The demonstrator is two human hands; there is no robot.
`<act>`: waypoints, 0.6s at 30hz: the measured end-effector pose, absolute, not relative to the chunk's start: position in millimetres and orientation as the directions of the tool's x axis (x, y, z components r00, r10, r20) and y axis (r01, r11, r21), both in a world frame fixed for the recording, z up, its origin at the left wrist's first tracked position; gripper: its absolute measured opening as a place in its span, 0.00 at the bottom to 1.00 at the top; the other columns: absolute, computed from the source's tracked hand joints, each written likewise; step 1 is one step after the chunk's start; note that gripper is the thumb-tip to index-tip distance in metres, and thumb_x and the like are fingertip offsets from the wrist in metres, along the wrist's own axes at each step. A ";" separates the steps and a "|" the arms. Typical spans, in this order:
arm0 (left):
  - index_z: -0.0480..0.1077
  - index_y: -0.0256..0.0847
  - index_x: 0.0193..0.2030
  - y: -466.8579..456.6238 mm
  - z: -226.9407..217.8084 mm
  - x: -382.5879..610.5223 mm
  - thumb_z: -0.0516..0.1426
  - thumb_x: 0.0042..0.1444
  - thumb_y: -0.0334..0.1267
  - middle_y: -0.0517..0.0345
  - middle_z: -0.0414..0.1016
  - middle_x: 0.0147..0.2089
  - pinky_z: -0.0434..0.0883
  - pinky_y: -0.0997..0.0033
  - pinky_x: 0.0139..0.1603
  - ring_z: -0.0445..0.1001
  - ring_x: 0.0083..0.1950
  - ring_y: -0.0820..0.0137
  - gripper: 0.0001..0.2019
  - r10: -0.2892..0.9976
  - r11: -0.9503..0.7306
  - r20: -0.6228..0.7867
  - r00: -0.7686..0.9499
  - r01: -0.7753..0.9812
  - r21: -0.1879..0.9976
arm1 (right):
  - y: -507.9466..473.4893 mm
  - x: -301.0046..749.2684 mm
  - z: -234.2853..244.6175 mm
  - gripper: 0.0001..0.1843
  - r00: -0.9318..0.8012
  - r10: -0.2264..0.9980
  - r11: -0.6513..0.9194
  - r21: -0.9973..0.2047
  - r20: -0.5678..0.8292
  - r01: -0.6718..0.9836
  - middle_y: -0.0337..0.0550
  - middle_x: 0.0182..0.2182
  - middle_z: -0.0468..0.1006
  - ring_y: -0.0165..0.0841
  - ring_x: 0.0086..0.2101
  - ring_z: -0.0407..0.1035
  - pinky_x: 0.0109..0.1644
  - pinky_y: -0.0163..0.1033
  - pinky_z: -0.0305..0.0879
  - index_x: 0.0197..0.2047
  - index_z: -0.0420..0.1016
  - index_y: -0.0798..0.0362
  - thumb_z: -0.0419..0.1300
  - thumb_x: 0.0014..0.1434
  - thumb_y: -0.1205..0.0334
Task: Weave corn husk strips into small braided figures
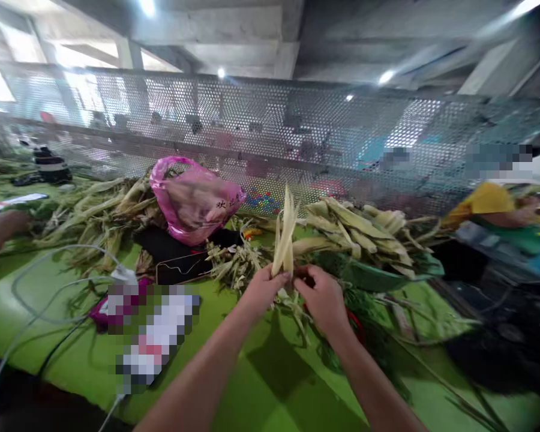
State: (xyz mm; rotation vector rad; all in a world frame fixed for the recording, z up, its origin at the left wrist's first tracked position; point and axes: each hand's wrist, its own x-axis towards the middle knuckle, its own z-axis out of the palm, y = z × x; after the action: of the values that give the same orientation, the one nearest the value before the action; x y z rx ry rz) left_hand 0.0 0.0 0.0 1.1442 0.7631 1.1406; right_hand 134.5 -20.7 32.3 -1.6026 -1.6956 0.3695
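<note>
An upright pale corn husk [287,237] rises from between my two hands, just above the green tabletop. My left hand [264,289] pinches it low down on its left side, thumb pointing inward. At its lower right, my right hand [323,300] has its fingers closed together at the base of the husk. Thin loose strips [299,315] hang below the fingers. Behind my right hand, a heap of dried corn husks [364,231] fills a green basin [369,275]. Short husk scraps [238,258] lie beyond my left hand.
A pink plastic bag [191,201] stands at the back. Left of it lies more husk [103,216]. A blurred phone-like device [159,339], a magenta object [117,303] and white cables [31,261] lie front left. Another person's hand [2,231] is far left; a perforated screen [252,132] runs behind.
</note>
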 end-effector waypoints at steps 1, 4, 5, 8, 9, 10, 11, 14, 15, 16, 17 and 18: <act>0.71 0.36 0.44 0.1 0.0 1.3 0.63 0.49 0.48 0.55 0.74 0.37 0.66 0.74 0.42 0.71 0.38 0.72 0.20 0.954 -0.008 0.095 0.286 -0.290 0.957 | -19.3 135.9 31.9 0.09 0.078 0.935 0.182 -0.658 0.345 0.731 0.46 0.31 0.78 0.40 0.31 0.71 0.36 0.40 0.61 0.32 0.73 0.52 0.55 0.50 0.59; 0.69 0.36 0.47 -0.1 1.4 3.1 0.68 0.41 0.47 0.54 0.74 0.39 0.67 0.72 0.43 0.71 0.40 0.70 0.27 0.953 -0.028 0.109 0.281 -0.278 0.960 | -16.5 138.5 31.3 0.09 0.070 0.919 0.213 -0.641 0.387 0.737 0.46 0.31 0.78 0.41 0.32 0.70 0.38 0.41 0.61 0.31 0.73 0.52 0.55 0.45 0.63; 0.69 0.36 0.46 -0.3 2.5 2.4 0.69 0.40 0.46 0.54 0.74 0.39 0.67 0.72 0.43 0.71 0.39 0.70 0.28 0.960 -0.022 0.094 0.264 -0.263 0.964 | -16.3 138.5 31.3 0.09 0.061 0.919 0.224 -0.642 0.390 0.733 0.46 0.31 0.78 0.41 0.33 0.70 0.39 0.41 0.61 0.30 0.73 0.52 0.55 0.43 0.64; 0.67 0.35 0.45 -0.6 5.9 -2.7 0.70 0.38 0.44 0.54 0.73 0.38 0.67 0.71 0.44 0.71 0.39 0.70 0.29 0.959 0.001 0.076 0.273 -0.271 0.963 | -17.1 136.9 31.6 0.07 0.042 0.922 0.244 -0.662 0.385 0.708 0.44 0.29 0.78 0.39 0.31 0.70 0.38 0.40 0.61 0.29 0.73 0.52 0.55 0.44 0.64; 0.66 0.35 0.46 -0.4 6.5 -5.0 0.70 0.38 0.42 0.54 0.73 0.39 0.68 0.70 0.44 0.72 0.39 0.70 0.29 0.948 0.001 0.092 0.305 -0.291 0.957 | -17.4 136.5 31.5 0.07 0.034 0.927 0.248 -0.679 0.373 0.691 0.44 0.28 0.78 0.39 0.31 0.70 0.37 0.40 0.62 0.29 0.73 0.52 0.55 0.45 0.63; 0.65 0.36 0.47 -0.1 6.8 -7.3 0.70 0.38 0.40 0.54 0.73 0.39 0.68 0.70 0.44 0.72 0.38 0.71 0.29 0.931 -0.006 0.117 0.345 -0.305 0.952 | -17.5 136.5 31.3 0.08 0.025 0.933 0.252 -0.700 0.360 0.668 0.43 0.28 0.79 0.38 0.30 0.70 0.36 0.39 0.62 0.30 0.74 0.53 0.55 0.47 0.62; 0.65 0.36 0.48 0.4 6.8 -9.2 0.70 0.37 0.38 0.54 0.73 0.40 0.69 0.70 0.43 0.72 0.38 0.71 0.30 0.915 -0.027 0.145 0.376 -0.302 0.953 | -17.3 136.8 30.9 0.08 0.018 0.938 0.255 -0.721 0.347 0.644 0.43 0.28 0.79 0.37 0.29 0.71 0.35 0.38 0.63 0.30 0.74 0.53 0.55 0.48 0.61; 0.67 0.37 0.46 2.1 6.9 -12.3 0.66 0.40 0.32 0.57 0.73 0.38 0.68 0.73 0.39 0.70 0.36 0.72 0.24 0.915 -0.164 0.216 0.341 -0.177 0.970 | -15.4 140.1 29.1 0.08 0.020 0.942 0.256 -0.757 0.335 0.602 0.41 0.26 0.78 0.35 0.27 0.70 0.33 0.36 0.63 0.30 0.74 0.53 0.55 0.51 0.59; 0.68 0.37 0.45 2.5 7.4 -12.3 0.64 0.42 0.31 0.58 0.73 0.36 0.67 0.74 0.39 0.70 0.35 0.73 0.20 0.926 -0.200 0.230 0.298 -0.128 0.971 | -14.6 141.6 28.5 0.08 0.032 0.940 0.254 -0.756 0.341 0.604 0.40 0.25 0.78 0.35 0.27 0.69 0.33 0.36 0.62 0.30 0.73 0.53 0.56 0.51 0.59; 0.70 0.37 0.43 3.0 8.2 -12.1 0.62 0.44 0.30 0.59 0.73 0.35 0.67 0.75 0.39 0.69 0.35 0.73 0.16 0.939 -0.215 0.233 0.255 -0.099 0.972 | -13.7 142.8 27.8 0.07 0.043 0.936 0.252 -0.753 0.348 0.608 0.40 0.25 0.77 0.35 0.27 0.68 0.33 0.36 0.62 0.29 0.73 0.53 0.57 0.51 0.59; 0.70 0.36 0.41 3.4 9.0 -11.8 0.61 0.46 0.30 0.59 0.73 0.34 0.66 0.75 0.40 0.69 0.34 0.73 0.13 0.949 -0.209 0.226 0.220 -0.096 0.973 | -13.1 143.6 27.3 0.07 0.049 0.933 0.253 -0.749 0.355 0.612 0.40 0.25 0.77 0.35 0.27 0.68 0.33 0.37 0.62 0.29 0.74 0.53 0.58 0.50 0.58; 0.71 0.35 0.39 3.9 9.8 -11.4 0.59 0.47 0.30 0.58 0.74 0.33 0.66 0.75 0.40 0.69 0.34 0.73 0.11 0.957 -0.191 0.211 0.200 -0.113 0.975 | -12.6 144.0 26.7 0.08 0.048 0.932 0.258 -0.750 0.359 0.609 0.41 0.26 0.77 0.35 0.28 0.68 0.34 0.37 0.62 0.29 0.74 0.53 0.59 0.50 0.58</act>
State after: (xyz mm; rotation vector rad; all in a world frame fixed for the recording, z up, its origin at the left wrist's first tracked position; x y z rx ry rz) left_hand -11.4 3.9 9.8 1.3779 0.8801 1.2354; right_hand 144.0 -12.6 26.7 -1.4452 -1.6547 0.4641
